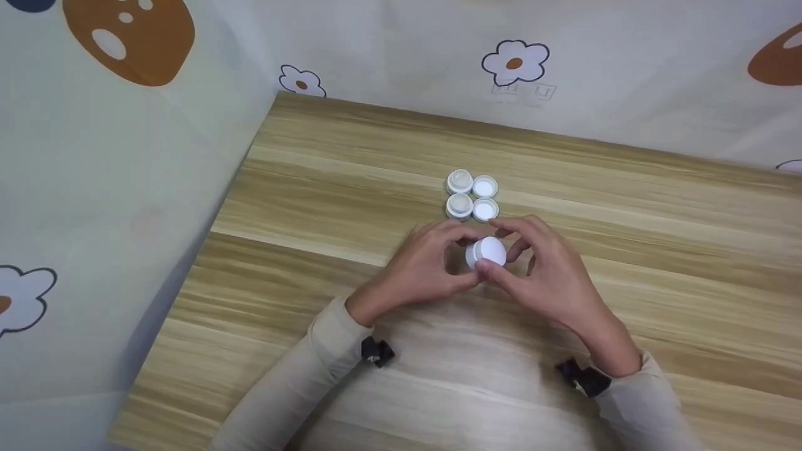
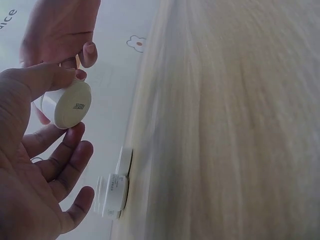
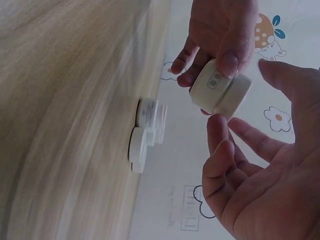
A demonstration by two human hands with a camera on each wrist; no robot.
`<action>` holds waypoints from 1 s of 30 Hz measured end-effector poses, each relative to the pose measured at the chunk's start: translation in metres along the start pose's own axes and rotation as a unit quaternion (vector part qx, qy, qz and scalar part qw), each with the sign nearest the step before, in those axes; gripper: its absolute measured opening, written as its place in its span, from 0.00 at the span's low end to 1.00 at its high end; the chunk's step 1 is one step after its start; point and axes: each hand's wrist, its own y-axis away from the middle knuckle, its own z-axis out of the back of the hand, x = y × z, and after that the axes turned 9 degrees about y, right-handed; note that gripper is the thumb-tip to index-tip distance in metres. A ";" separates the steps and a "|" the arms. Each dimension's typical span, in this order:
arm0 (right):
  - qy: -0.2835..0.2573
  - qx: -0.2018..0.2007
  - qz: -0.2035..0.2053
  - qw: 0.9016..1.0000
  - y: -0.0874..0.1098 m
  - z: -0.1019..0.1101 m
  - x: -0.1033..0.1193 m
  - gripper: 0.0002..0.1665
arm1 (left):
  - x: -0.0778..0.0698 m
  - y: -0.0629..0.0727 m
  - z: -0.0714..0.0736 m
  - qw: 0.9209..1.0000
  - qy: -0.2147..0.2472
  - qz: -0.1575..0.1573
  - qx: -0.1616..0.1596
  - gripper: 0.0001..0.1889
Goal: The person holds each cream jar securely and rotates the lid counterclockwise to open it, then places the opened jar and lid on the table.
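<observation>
My left hand point(image 1: 423, 266) pinches a small white cosmetic jar point(image 1: 492, 252) between thumb and fingers. The jar's lid is on, and it is held tilted above the table, with a small printed mark on its base in the left wrist view. My right hand point(image 1: 554, 275) is spread around the lid side. In the right wrist view its thumb point(image 3: 275, 75) stands off the lid, while a fingertip point(image 3: 217, 122) is right at the lid's lower edge. Just beyond my hands, two uncapped jars point(image 1: 459, 206) stand beside two upturned white lids point(image 1: 485, 210).
The wood-grain table point(image 1: 326, 188) has its left edge and back edge in view. A pale cloth point(image 1: 401, 56) with flower prints hangs behind and to the left. Black wrist straps point(image 1: 377, 352) sit at both sleeve cuffs.
</observation>
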 end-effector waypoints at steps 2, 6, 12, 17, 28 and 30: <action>0.008 -0.007 -0.016 1.000 0.000 0.000 0.000 0.30 | 0.000 0.000 0.000 1.000 -0.001 -0.003 -0.003 0.26; 0.026 -0.010 -0.047 0.998 0.000 0.000 0.002 0.22 | -0.001 0.001 0.000 1.000 -0.003 -0.013 -0.013 0.25; 0.029 -0.009 -0.047 0.998 0.000 0.001 0.005 0.19 | 0.000 0.001 -0.001 1.000 -0.007 -0.016 -0.015 0.25; 0.028 -0.015 -0.027 0.999 -0.001 0.000 0.003 0.19 | 0.000 0.001 -0.001 1.000 -0.008 -0.017 -0.017 0.24; 0.006 -0.016 -0.038 0.999 -0.002 0.002 0.000 0.20 | 0.003 0.000 -0.001 1.000 -0.013 0.003 -0.007 0.26; -0.009 -0.014 -0.054 0.998 -0.003 0.002 -0.002 0.19 | 0.005 0.000 0.000 1.000 -0.010 0.010 -0.004 0.26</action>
